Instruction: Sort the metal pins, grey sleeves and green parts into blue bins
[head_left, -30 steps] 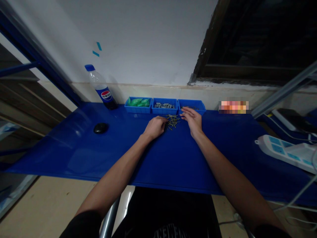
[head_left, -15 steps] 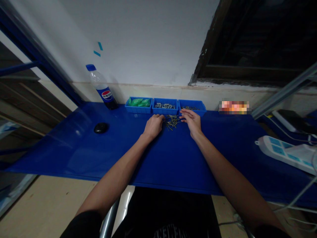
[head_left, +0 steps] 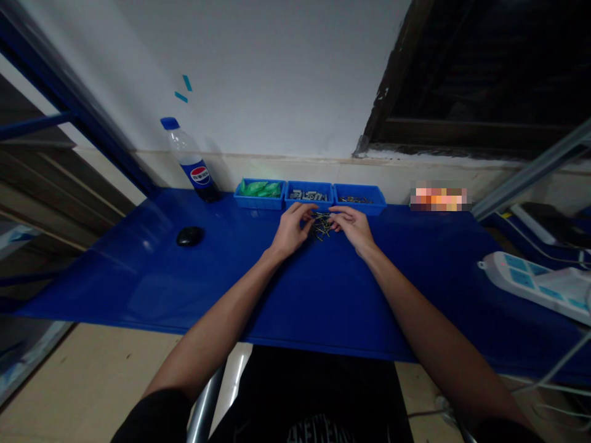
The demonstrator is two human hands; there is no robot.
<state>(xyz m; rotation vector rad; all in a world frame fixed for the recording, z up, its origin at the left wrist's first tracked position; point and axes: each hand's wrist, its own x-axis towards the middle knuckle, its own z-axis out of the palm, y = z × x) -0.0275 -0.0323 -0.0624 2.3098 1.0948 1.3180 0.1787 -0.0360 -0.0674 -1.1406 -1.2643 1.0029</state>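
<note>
A loose pile of thin brass-coloured screws (head_left: 322, 228) lies on the blue tabletop (head_left: 318, 289) between my hands. My left hand (head_left: 293, 227) curves around the pile's left side, its thumb apart from the fingers and no held thing visible. From the right, my right hand (head_left: 351, 226) reaches to the pile's edge with fingers spread, the fingertips at the screws. Just behind are three blue bins: one with green packets (head_left: 260, 188), one with grey plastic pieces (head_left: 308, 195), one with small metal screws (head_left: 355, 199).
A cola bottle (head_left: 196, 166) stands at the back left, with a black computer mouse (head_left: 189, 236) in front of it. A white power strip (head_left: 530, 280) lies at the right. The wall (head_left: 286, 80) rises behind the bins.
My left fingers have opened and stretched forward over the pile's far side. My right hand has moved slightly left, closer to the screws, which sit more tightly together.
</note>
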